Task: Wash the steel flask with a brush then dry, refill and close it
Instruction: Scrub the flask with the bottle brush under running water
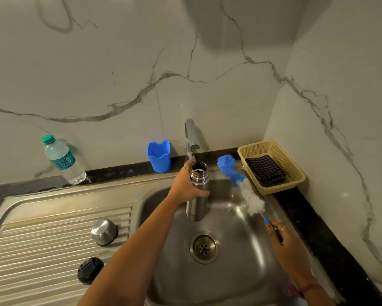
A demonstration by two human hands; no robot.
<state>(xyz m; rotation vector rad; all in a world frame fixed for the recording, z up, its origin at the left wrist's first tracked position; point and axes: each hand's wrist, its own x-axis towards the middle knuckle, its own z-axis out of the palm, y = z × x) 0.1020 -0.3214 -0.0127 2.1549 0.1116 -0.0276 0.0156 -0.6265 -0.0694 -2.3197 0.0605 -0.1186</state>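
Observation:
My left hand (185, 184) grips the steel flask (197, 195) around its upper body and holds it upright over the sink, mouth open, right below the tap spout (191, 138). My right hand (283, 238) holds the handle of a bottle brush (240, 184) with white bristles and a blue tip; the brush points up and away, to the right of the flask and apart from it. The flask's steel cap (104, 231) and black inner stopper (90, 270) lie on the ribbed drainboard at the left.
The steel sink basin (236, 268) has a drain (204, 248) in the middle. A plastic water bottle (63, 161) and a blue holder (159, 156) stand by the back wall. A yellow basket (280, 155) with a dark checked cloth (265, 170) sits at the right corner.

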